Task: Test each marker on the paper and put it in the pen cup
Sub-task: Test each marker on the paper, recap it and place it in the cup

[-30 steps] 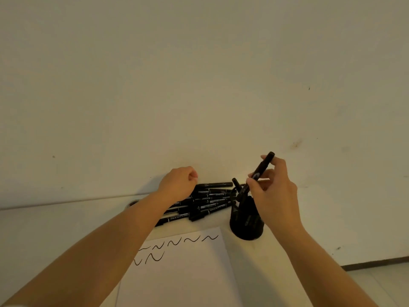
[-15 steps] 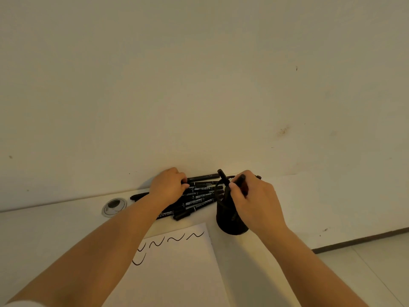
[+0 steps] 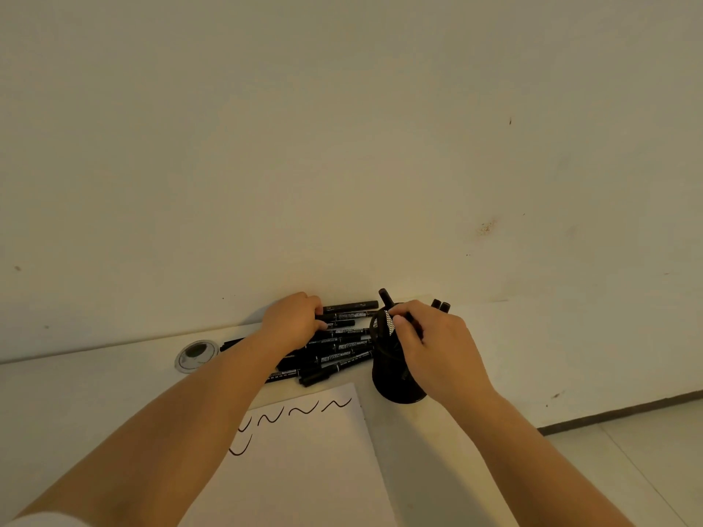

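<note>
So, I'm looking down at the lower middle of the frame, where the pile of markers (image 3: 334,348) is lying on the desk (image 3: 76,397) against the wall, just left of the pen cup (image 3: 395,370). These markers are looking light, stiff and smooth-barrelled, probably a bit slick, so I'm figuring the easy grab is a pinch around the mid-barrel rather than the capped ends. Nothing fragile here, and the mesh cup looks light enough to tip if it gets bumped.

The left hand (image 3: 293,325) is sitting on top of the pile with its fingers curled over the upper markers, and it looks like it's closing around one of them near the barrel's left part, though I can't tell exactly which one it's got. The rest of the pile is fanning out to the right from under that hand.

The right hand (image 3: 433,348) is hovering right at the cup's rim, thumb and forefinger pinched together. There's a dark barrel running under the fingers into the cup, so I'm guessing it's pinching a marker going in, but the hand is covering most of it. A few marker ends (image 3: 386,296) are already poking up out of the cup behind the hand.

The paper (image 3: 304,469) is lying at the bottom centre, with a handful of squiggle test marks along its top edge.
</note>
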Demonstrator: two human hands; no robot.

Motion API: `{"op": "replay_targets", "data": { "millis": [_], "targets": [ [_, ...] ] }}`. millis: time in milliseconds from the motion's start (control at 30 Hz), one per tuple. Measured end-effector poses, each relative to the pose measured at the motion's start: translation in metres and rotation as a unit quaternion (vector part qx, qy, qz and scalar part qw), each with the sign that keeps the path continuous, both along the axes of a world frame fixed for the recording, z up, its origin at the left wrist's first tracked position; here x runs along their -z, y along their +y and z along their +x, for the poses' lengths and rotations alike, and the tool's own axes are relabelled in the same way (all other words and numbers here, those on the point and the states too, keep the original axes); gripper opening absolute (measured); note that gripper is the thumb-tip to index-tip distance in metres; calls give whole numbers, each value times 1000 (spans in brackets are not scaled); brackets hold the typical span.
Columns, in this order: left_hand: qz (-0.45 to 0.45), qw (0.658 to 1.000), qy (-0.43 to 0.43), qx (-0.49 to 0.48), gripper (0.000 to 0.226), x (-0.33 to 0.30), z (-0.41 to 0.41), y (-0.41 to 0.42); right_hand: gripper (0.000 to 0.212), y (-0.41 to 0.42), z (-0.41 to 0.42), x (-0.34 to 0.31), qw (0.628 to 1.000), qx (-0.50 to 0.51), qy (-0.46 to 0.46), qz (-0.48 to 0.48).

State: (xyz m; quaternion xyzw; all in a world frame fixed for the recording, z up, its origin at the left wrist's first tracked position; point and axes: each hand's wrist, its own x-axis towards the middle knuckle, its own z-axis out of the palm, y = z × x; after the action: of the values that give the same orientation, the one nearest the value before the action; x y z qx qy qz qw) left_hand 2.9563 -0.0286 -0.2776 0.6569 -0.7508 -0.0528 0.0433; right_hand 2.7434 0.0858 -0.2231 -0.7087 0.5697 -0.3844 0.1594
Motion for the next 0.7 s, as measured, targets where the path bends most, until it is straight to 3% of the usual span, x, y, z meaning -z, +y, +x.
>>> {"op": "replay_targets", "data": {
  "millis": [233, 400, 467, 533, 633, 700],
  "targets": [
    [-62, 998, 28, 10, 28, 1, 8, 11, 21, 9, -3, -7, 998, 32, 26, -57],
    [-111, 989, 95, 2, 25, -18, 18, 37, 19, 34, 9, -17, 969, 37, 36, -244],
    [-114, 983, 142, -10, 22, -27, 23, 57, 21, 46, 18, -14, 964, -3, 14, -265],
    [-105, 972, 208, -14, 17, -33, 27, 82, 18, 58, 32, -8, 976, -43, -30, -213],
    [-115, 949, 293, -12, 17, -39, 32, 125, 15, 70, 58, 5, 989, -81, -125, -17],
    [-121, 935, 334, 1, 21, -40, 34, 153, 15, 73, 73, 12, 972, -86, -192, 105]
  ]
}}
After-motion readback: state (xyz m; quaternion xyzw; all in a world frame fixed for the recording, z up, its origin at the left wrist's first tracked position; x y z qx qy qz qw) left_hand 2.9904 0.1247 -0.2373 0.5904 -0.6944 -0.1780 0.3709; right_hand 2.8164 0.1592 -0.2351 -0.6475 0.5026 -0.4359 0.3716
